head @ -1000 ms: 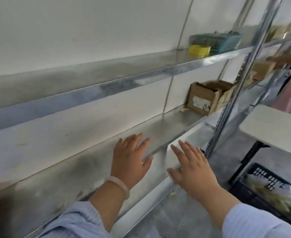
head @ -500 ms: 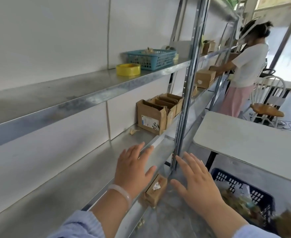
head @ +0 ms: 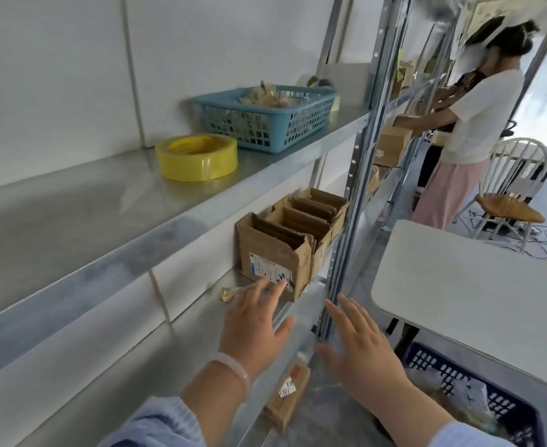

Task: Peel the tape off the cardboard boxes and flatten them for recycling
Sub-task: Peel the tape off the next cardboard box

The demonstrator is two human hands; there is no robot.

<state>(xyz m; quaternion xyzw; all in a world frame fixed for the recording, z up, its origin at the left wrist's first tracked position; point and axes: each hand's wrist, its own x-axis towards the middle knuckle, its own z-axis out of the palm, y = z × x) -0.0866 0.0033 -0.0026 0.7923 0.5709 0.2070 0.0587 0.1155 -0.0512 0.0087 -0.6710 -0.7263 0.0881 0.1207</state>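
Two bare hands are shown from above in front of metal shelving. The left hand point(head: 254, 330), a pale bangle at its wrist, is held flat with fingers spread and nothing gripped. Its fingertips overlap the labelled face of the nearest cardboard box point(head: 275, 253), though contact cannot be confirmed. The right hand point(head: 362, 353) is likewise empty and splayed, just beside the upright post point(head: 356, 175). The hands are probably kept apart so that the box can be taken from both sides. The box is stood on the lower shelf point(head: 198, 321) at the front of a row, tops open, seemingly stored there for flattening. A small labelled box point(head: 286, 395) is seen lower down, below the shelf edge. A yellow tape roll point(head: 198, 156) and a blue basket point(head: 265, 124) of crumpled scraps are kept on the upper shelf, apparently clear of the work. A dark crate point(head: 478, 388) is set under a white table point(head: 475, 295), perhaps for waste. Counted: two hands, three open boxes in the row, one small box, one tape roll, one basket, one crate, one table, and one other person point(head: 478, 108) further off.
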